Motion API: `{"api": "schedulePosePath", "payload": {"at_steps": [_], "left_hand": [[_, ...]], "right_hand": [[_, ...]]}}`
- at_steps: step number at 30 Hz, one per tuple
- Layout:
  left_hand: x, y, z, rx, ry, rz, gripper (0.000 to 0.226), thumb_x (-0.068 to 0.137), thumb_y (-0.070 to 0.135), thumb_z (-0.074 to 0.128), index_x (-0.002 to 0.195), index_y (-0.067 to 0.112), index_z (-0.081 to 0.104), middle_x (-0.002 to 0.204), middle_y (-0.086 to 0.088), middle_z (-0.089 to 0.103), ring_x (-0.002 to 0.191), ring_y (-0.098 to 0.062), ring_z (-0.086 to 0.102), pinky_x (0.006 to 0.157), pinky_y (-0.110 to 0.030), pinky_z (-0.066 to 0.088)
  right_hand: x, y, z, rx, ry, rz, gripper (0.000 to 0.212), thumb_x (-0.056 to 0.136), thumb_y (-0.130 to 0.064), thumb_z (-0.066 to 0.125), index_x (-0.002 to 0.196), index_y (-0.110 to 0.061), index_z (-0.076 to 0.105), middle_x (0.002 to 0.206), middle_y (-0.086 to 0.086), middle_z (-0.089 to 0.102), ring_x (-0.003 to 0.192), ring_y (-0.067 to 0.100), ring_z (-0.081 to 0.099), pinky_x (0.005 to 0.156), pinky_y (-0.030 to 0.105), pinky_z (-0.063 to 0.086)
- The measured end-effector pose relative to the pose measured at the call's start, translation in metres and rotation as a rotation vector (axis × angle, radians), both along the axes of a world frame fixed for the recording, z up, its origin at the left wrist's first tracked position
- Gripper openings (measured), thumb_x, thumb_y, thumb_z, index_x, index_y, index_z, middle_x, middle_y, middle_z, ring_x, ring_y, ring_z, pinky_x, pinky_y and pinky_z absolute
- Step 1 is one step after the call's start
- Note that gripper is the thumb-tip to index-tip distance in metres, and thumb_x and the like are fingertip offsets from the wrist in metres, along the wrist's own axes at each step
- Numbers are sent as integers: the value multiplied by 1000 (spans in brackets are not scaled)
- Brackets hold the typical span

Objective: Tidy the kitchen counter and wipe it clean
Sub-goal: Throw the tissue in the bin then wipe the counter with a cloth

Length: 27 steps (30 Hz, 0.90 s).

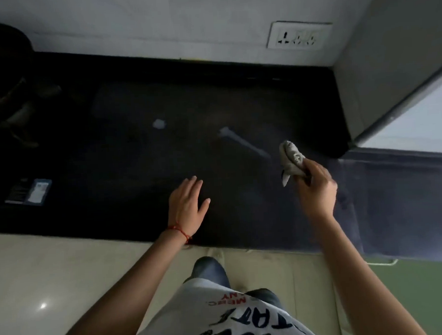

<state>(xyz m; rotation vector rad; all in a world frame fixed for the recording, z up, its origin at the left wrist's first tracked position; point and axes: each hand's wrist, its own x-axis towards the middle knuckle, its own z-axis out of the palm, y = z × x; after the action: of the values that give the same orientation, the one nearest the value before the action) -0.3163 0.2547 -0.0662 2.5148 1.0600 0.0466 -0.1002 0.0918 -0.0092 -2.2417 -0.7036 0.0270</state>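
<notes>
A black stone counter fills the middle of the head view. My right hand is shut on a bunched grey-white cloth, held just above the counter's right part. My left hand lies flat on the counter near its front edge, fingers spread, holding nothing. A pale streak and a small pale spot show on the dark surface beyond my hands; they look like reflections or smears.
A small blue-and-white packet lies at the counter's left front. A dark round vessel and dark stove parts stand at the far left. A wall socket sits above the back right. A grey cabinet side bounds the right end.
</notes>
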Motion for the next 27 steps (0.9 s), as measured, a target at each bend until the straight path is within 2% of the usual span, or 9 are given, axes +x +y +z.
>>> {"api": "schedulePosePath", "payload": {"at_steps": [4, 6, 8, 15, 18, 21, 23, 25, 27], "left_hand": [[16, 23, -10, 53, 138, -44, 52, 86, 37, 48, 132, 12, 46, 145, -10, 41, 135, -30, 37, 107, -55, 30], [20, 30, -12, 78, 160, -78, 53, 84, 40, 43, 129, 13, 50, 141, -10, 47, 130, -31, 44, 102, -56, 35], [20, 35, -14, 106, 176, -102, 54, 83, 43, 38, 128, 15, 50, 139, -9, 50, 128, -29, 47, 100, -55, 38], [19, 36, -20, 157, 225, -107, 55, 86, 45, 33, 133, 20, 41, 142, -5, 47, 131, -26, 44, 104, -52, 36], [19, 35, -19, 164, 220, -101, 54, 86, 45, 33, 134, 20, 39, 143, -5, 45, 132, -25, 43, 106, -51, 34], [18, 35, -20, 144, 193, -93, 54, 87, 45, 35, 135, 21, 38, 145, -4, 42, 134, -24, 40, 108, -51, 32], [17, 35, -20, 142, 191, -83, 55, 86, 45, 36, 135, 21, 38, 145, -3, 42, 134, -23, 39, 108, -51, 32], [18, 35, -20, 149, 200, -86, 55, 86, 45, 35, 134, 21, 39, 145, -3, 43, 133, -23, 40, 108, -51, 33], [18, 36, -20, 150, 219, -88, 54, 86, 46, 35, 134, 21, 40, 144, -3, 43, 133, -23, 41, 107, -50, 34]], "right_hand": [[-5, 22, -37, -302, -80, 263, 43, 68, -14, 55, 108, -1, 63, 117, 19, 64, 110, 39, 58, 89, 36, 48], [-13, 27, -49, -367, -31, 263, 51, 70, -6, 61, 120, 0, 55, 133, 16, 54, 127, 35, 46, 98, 46, 44], [-15, 33, -53, -415, 10, 216, 59, 78, -5, 60, 134, -5, 42, 145, 9, 42, 137, 28, 33, 104, 45, 37], [37, 98, -50, -618, -2, 256, 60, 89, -10, 47, 144, -24, 26, 156, 1, 19, 143, 25, 15, 103, 54, 34], [40, 104, -52, -579, -45, 274, 59, 86, -4, 49, 140, -21, 34, 152, 4, 30, 141, 28, 25, 98, 54, 42], [2, 69, -60, -500, -203, 434, 52, 76, -3, 56, 128, -15, 54, 134, 8, 55, 123, 34, 51, 77, 44, 55], [-10, 54, -64, -503, -238, 535, 49, 77, -11, 48, 125, -15, 57, 131, 6, 58, 120, 33, 55, 75, 41, 56], [7, 73, -61, -488, -269, 569, 49, 76, -11, 51, 124, -15, 57, 130, 7, 59, 118, 33, 56, 75, 44, 56], [29, 108, -54, -541, -209, 523, 55, 79, -4, 56, 132, -17, 49, 142, 5, 47, 131, 30, 44, 86, 52, 51]]}}
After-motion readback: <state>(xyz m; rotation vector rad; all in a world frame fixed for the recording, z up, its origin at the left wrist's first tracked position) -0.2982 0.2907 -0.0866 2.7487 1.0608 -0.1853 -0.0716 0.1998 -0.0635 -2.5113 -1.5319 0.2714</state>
